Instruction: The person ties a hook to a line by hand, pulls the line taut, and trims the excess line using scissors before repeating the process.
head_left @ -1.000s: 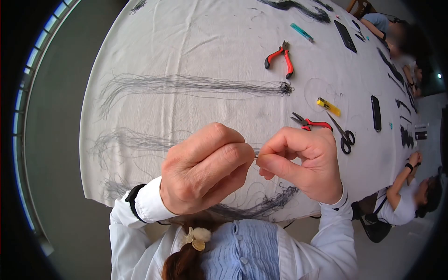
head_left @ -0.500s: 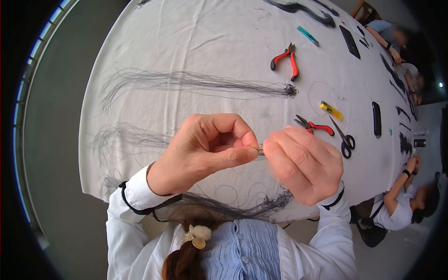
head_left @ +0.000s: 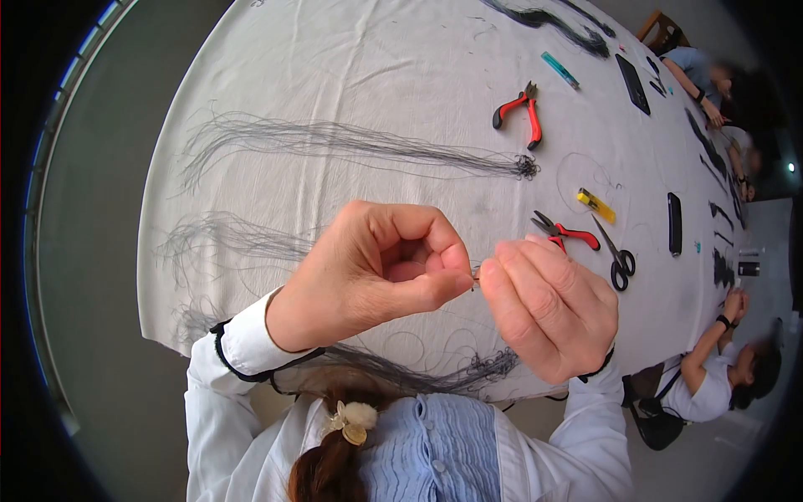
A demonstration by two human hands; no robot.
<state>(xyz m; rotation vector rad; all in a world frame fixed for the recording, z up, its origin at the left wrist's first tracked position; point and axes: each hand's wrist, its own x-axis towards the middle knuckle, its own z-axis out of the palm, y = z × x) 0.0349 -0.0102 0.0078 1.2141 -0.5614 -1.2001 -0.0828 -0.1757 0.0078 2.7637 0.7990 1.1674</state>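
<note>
My left hand [head_left: 372,263] is over the middle of the table, thumb and forefinger pinched on something thin and small. Close against its fingertips, my right hand [head_left: 552,305] has its fingers pressed together on the same small thing, which is too tiny to name. Behind my left hand lies a bundle of fine dark strands [head_left: 238,234]. Another dark bundle with a curly end [head_left: 418,374] runs below my hands. Farther up, a third bundle [head_left: 351,140] ends in a knotted clump. Right of my hands are red-handled pliers [head_left: 577,234] and black scissors [head_left: 621,261].
Red cutters [head_left: 523,113], a yellow cutter knife [head_left: 595,206], a teal tool [head_left: 560,70] and two black phone-like objects [head_left: 632,84] lie on the white cloth [head_left: 276,50]. At the right edge, a person in white [head_left: 707,376] and other people sit.
Both hands have shifted slightly right, and their fingertips remain close together. The view has moved a little, so the table items appear slightly displaced.
</note>
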